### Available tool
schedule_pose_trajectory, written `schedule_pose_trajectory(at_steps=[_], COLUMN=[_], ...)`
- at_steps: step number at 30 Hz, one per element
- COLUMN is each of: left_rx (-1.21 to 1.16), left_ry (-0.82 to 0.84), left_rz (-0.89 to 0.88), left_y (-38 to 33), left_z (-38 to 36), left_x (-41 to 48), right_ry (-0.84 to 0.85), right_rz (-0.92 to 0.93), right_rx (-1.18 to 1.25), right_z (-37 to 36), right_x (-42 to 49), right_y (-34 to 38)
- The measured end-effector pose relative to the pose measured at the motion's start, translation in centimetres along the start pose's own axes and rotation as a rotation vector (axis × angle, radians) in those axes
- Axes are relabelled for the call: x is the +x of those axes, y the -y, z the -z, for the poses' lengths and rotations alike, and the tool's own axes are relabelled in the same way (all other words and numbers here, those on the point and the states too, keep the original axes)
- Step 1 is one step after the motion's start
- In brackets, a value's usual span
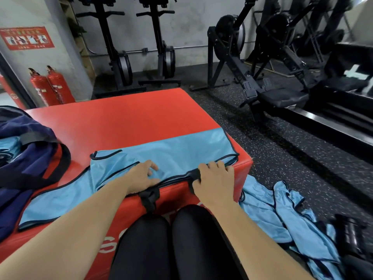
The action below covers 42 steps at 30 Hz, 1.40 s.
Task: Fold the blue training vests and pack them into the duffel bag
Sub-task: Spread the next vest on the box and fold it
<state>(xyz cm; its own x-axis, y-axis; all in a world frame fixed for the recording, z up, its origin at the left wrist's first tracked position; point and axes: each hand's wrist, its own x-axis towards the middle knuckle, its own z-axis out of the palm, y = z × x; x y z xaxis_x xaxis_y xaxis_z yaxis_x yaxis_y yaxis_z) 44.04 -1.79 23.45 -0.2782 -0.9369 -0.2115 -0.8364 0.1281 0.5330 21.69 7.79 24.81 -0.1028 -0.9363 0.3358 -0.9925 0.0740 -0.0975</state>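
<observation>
Thin, smooth cloth with a faint sheen for the light-blue vest (175, 150), trimmed in dark matt binding. Same light cloth, crumpled, in the heap of vests (268, 215). Smooth, slightly glossy red vinyl-like skin on the padded box (125, 118), with a matt black woven strap (149, 197) at the near edge. Soft, matt dark-navy fabric on the duffel bag (26, 154), with black webbing handles. Rough, matt black rubber-like flooring (292, 158), flecked with pale specks. Glossy red painted metal on the two fire extinguishers (52, 87). Matt black metal framing on the rowing machines (232, 63). Smooth, faintly shiny black stretch cloth on the leggings (145, 243). Flat, matt pale paint on the wall (191, 27).
</observation>
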Motion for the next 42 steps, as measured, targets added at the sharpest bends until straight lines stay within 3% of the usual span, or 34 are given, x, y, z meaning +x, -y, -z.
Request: schedule_pose_trajectory(at_steps=[3, 5, 8, 10, 14, 18, 24, 26, 29, 31, 34, 38, 42], left_rx=[0.018, 0.083, 0.213, 0.329, 0.466, 0.574, 0.590, 0.587, 0.627, 0.617, 0.508, 0.453, 0.159], left_ry=[-0.009, -0.067, -0.194, -0.218, 0.034, 0.135, 0.143, 0.070, -0.217, -0.343, -0.332, -0.332, -0.560], left_rz=[0.017, 0.015, -0.019, -0.019, 0.046, 0.127, 0.198, 0.159, 0.100, 0.200, 0.354, 0.296, 0.308], left_y=[-1.0, -2.1, -3.7, -4.6, -4.7, -2.3, -1.2, -1.3, -0.5, 0.4, 1.8, 3.6, 6.0], left_z=[0.3, 0.8, 0.9, 0.3, -1.1, -1.2, -0.3, 0.1, 1.2, 2.1, 3.4, 4.6, 6.5], left_x=[0.4, 1.0, 1.9, 2.3, 2.6, 1.7, 1.1, 0.9, -0.2, -1.3, -2.8, -4.2, -6.5], right_ry=[0.197, 0.145, -0.113, -0.125, 0.186, 0.543, 0.550, 0.578, 0.520, 0.495, 0.526, 0.550, 0.660], right_rz=[0.005, -0.064, -0.088, -0.028, 0.088, -0.043, -0.095, -0.114, -0.048, 0.061, 0.254, 0.376, 0.362], right_rx=[-0.079, -0.009, 0.074, 0.147, 0.172, 0.074, -0.009, -0.007, -0.016, -0.004, 0.030, 0.148, 0.094], right_z=[0.1, 0.4, 0.2, 0.4, -1.5, -4.9, -5.0, -4.1, -2.9, -2.2, -1.7, -2.0, -3.9], right_x=[-0.3, 0.3, 2.6, 4.7, 8.1, 8.0, 7.6, 7.8, 8.2, 8.0, 7.0, 5.2, 3.3], right_y=[-0.8, -1.0, -0.2, 1.0, 2.3, -1.7, -4.9, -4.1, -1.5, 1.7, 7.6, 14.1, 15.7])
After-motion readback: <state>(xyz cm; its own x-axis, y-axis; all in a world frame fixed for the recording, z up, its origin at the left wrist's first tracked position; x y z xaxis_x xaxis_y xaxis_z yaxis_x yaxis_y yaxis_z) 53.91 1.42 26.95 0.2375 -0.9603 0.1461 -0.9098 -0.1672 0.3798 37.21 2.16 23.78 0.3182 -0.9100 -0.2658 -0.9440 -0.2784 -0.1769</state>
